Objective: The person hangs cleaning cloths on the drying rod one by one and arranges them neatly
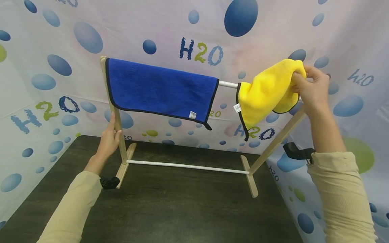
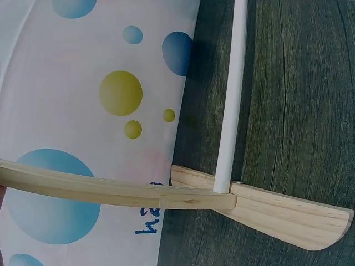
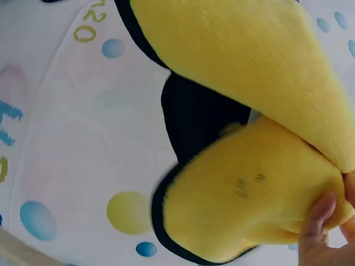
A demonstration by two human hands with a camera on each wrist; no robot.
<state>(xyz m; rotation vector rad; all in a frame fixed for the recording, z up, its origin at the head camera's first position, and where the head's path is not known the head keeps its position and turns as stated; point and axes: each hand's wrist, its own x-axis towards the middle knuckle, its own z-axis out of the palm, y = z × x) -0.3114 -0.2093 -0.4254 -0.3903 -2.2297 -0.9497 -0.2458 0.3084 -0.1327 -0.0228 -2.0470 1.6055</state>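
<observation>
My left hand (image 1: 108,140) holds the left upright of a wooden rack (image 1: 122,145), its fingers along the post and its thumb beside them. In the left wrist view that post (image 2: 111,188) meets its foot, with only a sliver of the hand at the edge. High on the right, my right hand (image 1: 314,87) pinches a yellow towel (image 1: 264,92) with dark edging, bunched at the rack's upper right end. In the right wrist view, the thumb (image 3: 320,219) presses into the folded yellow cloth. A blue towel (image 1: 161,89) hangs spread over the left part of the top bar.
A stretch of white top bar (image 1: 228,84) shows between the two towels. The rack's lower white bar (image 1: 188,166) joins its two wooden feet on a dark wooden table (image 1: 182,209). Behind and beside stands a white curtain (image 1: 121,20) printed with bubbles and lettering.
</observation>
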